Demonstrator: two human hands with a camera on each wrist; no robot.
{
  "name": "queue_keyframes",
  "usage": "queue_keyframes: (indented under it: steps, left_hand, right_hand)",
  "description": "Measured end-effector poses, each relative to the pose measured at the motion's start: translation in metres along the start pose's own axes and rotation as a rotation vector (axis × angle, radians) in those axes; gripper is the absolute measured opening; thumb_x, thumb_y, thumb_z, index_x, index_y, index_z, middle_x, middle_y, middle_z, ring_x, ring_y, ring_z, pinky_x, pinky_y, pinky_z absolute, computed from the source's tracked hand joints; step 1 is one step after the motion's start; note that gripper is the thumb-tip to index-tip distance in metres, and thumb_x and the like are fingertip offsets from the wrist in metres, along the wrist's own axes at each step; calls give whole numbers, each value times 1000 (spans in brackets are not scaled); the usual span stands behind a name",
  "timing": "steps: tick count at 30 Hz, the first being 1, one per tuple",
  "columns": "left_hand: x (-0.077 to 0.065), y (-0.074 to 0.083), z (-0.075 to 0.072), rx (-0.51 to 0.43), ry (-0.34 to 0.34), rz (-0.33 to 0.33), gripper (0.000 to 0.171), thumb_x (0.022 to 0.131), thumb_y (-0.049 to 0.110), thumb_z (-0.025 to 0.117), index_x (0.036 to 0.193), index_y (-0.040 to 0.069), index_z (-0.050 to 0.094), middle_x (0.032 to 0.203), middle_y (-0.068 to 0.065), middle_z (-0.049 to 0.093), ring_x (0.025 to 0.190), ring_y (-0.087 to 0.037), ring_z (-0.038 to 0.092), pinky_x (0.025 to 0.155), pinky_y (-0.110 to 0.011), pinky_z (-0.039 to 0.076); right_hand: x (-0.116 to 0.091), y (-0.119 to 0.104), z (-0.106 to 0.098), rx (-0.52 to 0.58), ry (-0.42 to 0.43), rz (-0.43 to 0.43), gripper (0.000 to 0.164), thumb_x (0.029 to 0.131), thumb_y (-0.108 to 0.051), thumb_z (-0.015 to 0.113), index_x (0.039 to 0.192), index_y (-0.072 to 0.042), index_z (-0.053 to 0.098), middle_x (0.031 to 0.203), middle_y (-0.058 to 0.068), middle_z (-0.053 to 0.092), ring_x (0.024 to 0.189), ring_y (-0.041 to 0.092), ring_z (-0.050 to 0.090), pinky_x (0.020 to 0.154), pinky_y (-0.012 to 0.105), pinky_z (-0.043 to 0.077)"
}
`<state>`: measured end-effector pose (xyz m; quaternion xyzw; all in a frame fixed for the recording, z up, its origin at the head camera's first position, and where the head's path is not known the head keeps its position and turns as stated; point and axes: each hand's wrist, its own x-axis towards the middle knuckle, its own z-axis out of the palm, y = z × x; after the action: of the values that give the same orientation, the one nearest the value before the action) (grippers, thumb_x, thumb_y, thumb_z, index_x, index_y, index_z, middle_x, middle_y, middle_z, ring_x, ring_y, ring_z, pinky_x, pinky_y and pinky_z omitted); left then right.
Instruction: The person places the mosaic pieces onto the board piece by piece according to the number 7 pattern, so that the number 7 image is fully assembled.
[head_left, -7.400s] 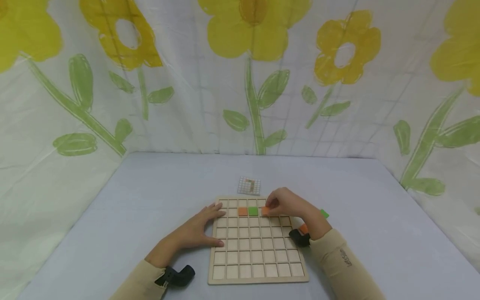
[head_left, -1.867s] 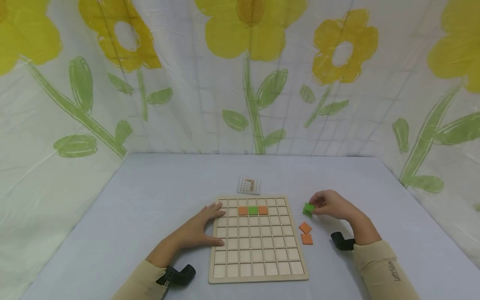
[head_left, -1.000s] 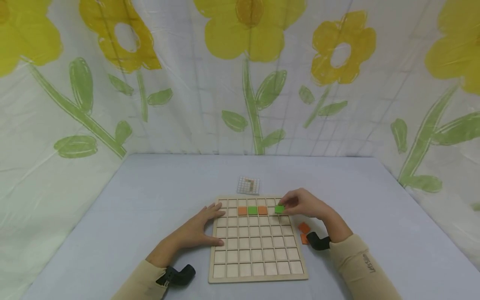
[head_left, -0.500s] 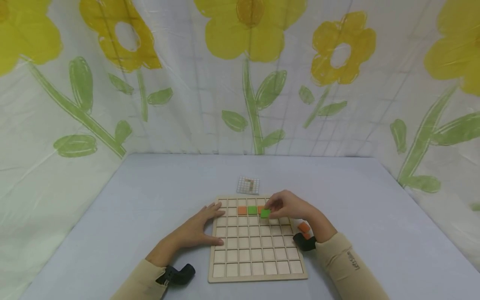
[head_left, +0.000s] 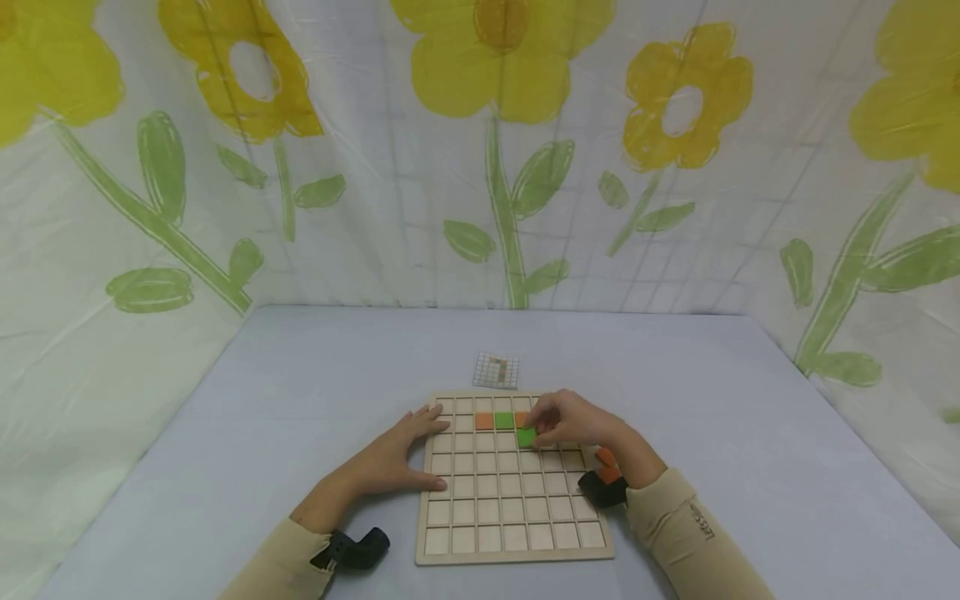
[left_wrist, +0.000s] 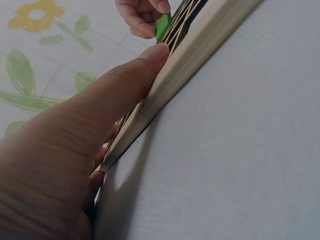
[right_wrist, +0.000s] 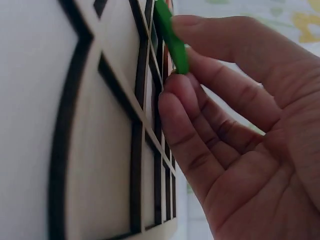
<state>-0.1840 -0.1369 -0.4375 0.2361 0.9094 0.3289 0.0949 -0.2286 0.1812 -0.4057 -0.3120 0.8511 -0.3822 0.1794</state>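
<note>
A wooden grid board (head_left: 487, 510) lies on the table. My left hand (head_left: 386, 462) rests at its left edge, fingers spread, thumb on the frame. My right hand (head_left: 576, 421) pinches a green square tile (head_left: 527, 438) between thumb and fingers at a cell in the third row. In the right wrist view this green tile (right_wrist: 172, 40) stands tilted against the grid. Just above it in the second row lie an orange tile (head_left: 484, 421), a green tile (head_left: 504, 420) and another orange tile (head_left: 521, 418), partly hidden by the right fingers.
Behind the board lies a small card (head_left: 496, 370) printed with a grid and coloured squares. Two loose orange tiles (head_left: 604, 456) are right of the board, partly covered by the right wrist and its black camera (head_left: 602, 489). A flowered curtain (head_left: 337, 250) hangs behind the table.
The right hand let go of an orange tile in the second row, took a green tile from the table at right and carried it left to the third row. The left hand stayed put.
</note>
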Motion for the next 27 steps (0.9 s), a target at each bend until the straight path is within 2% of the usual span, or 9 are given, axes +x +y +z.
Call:
queue_keyframes:
  steps: [3, 8, 15, 23, 27]
  left_hand:
    - [0, 1, 0, -1, 2, -1, 90, 62, 57, 77, 137, 19, 46, 155, -1, 23, 144, -35, 11, 116, -55, 13]
    - [1, 1, 0, -4, 6, -4, 89, 62, 56, 77, 137, 19, 46, 155, -1, 23, 144, -34, 11, 117, -54, 12]
    - [1, 1, 0, -3, 8, -7, 89, 62, 56, 77, 137, 20, 46, 155, -1, 23, 145, -33, 11, 117, -54, 13]
    - [0, 1, 1, -1, 12, -4, 89, 62, 57, 77, 137, 20, 46, 155, 0, 23, 144, -34, 12, 116, -54, 13]
    - [0, 1, 0, -9, 11, 0, 89, 62, 57, 77, 137, 20, 46, 155, 0, 23, 144, -35, 11, 116, -54, 13]
  right_hand:
    - [-1, 2, 1, 7, 0, -20, 23, 79, -11, 72, 100, -3, 68, 87, 7, 65, 74, 4, 56, 65, 20, 53]
    - [-2, 5, 3, 6, 8, -103, 22, 81, -15, 72, 100, -4, 68, 88, 3, 65, 76, 2, 57, 65, 21, 54]
    - [-1, 6, 5, -4, 30, 5, 22, 79, -11, 73, 99, -6, 69, 91, 6, 64, 77, 5, 58, 68, 21, 53]
    - [-2, 3, 6, 3, 37, 28, 23, 78, -9, 74, 100, -3, 68, 90, 8, 64, 76, 6, 57, 67, 20, 52]
    - [-2, 4, 6, 18, 34, 33, 23, 78, -11, 74, 100, -6, 69, 89, 5, 64, 76, 6, 57, 67, 21, 53]
